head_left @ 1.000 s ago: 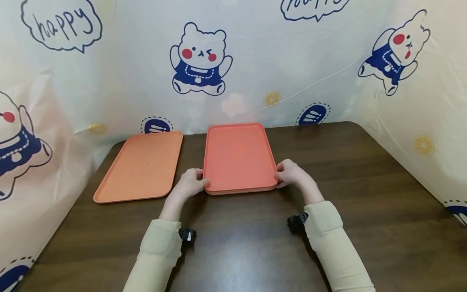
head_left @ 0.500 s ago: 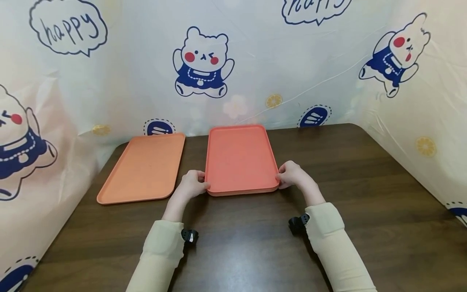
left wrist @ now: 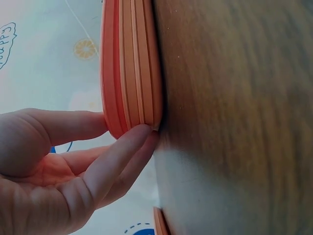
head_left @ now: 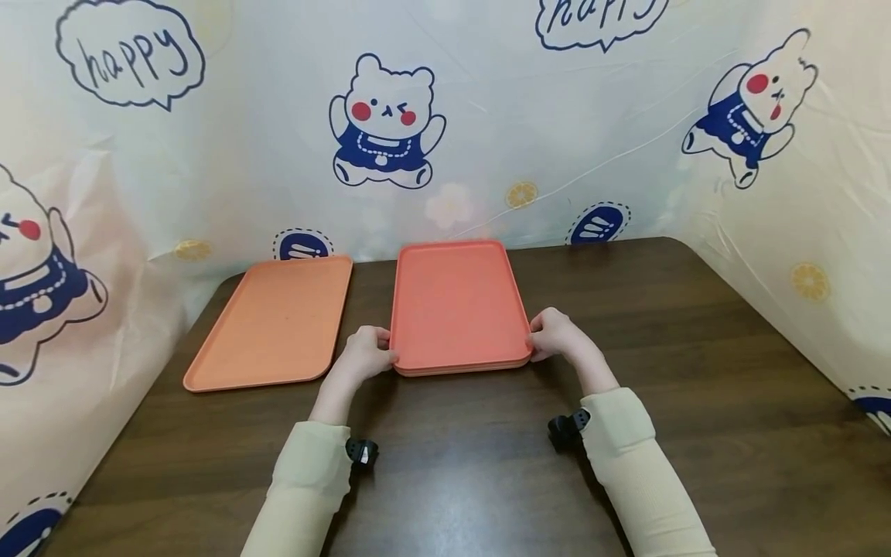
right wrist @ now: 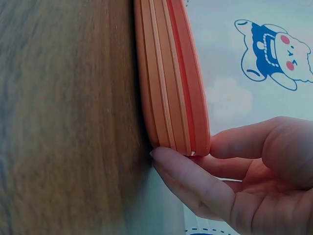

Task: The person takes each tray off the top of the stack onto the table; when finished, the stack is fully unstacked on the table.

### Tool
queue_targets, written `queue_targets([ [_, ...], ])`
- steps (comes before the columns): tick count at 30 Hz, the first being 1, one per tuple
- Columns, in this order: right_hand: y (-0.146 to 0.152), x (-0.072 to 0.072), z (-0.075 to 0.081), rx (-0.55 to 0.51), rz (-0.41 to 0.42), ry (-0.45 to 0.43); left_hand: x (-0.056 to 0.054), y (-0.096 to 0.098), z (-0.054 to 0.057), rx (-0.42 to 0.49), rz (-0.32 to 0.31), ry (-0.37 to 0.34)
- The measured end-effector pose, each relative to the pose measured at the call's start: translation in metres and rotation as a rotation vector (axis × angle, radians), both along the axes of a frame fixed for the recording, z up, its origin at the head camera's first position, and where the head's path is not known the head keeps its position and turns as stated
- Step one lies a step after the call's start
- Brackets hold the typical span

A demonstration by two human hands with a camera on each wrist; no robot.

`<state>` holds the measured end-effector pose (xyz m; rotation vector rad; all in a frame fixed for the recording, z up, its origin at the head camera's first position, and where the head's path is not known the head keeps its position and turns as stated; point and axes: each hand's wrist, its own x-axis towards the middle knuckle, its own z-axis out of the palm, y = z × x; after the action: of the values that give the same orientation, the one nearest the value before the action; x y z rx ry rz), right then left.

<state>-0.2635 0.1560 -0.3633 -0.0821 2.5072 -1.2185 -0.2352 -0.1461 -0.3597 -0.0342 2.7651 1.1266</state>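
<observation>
A stack of trays stands at the middle of the table, a coral-red tray (head_left: 461,305) on top and orange trays (left wrist: 139,63) under it. My left hand (head_left: 363,352) grips the stack's left side near the front corner. In the left wrist view its thumb is at the red tray's rim and its fingertips are at the lower orange rims. My right hand (head_left: 557,334) holds the opposite side the same way, thumb at the red rim and fingertips low by the table in the right wrist view. The lowest tray (right wrist: 145,98) lies close against the tabletop.
One separate orange tray (head_left: 271,325) lies flat to the left of the stack. The dark wooden table (head_left: 445,464) is bordered at the back and sides by a hanging sheet (head_left: 487,116) printed with bears. Each wrist wears a small black camera (head_left: 362,452).
The head view has shifted slightly. Both hands keep their hold on the stack, and the trays stay where they were.
</observation>
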Motion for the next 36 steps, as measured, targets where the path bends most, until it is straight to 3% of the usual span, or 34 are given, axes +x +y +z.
queue_targets([
  [9,-0.005,0.0,-0.003,-0.005,0.018,0.008,0.002,-0.006,0.003,-0.015,-0.014,-0.056],
  [19,-0.014,-0.003,0.001,0.025,0.02,0.01,-0.002,-0.015,0.003,-0.059,-0.014,-0.028],
  [28,-0.028,-0.005,0.001,0.032,0.016,-0.003,0.001,-0.027,0.001,-0.002,-0.032,-0.014],
  [36,-0.043,-0.005,0.0,0.025,0.004,0.013,0.002,-0.04,0.001,-0.033,-0.028,0.006],
])
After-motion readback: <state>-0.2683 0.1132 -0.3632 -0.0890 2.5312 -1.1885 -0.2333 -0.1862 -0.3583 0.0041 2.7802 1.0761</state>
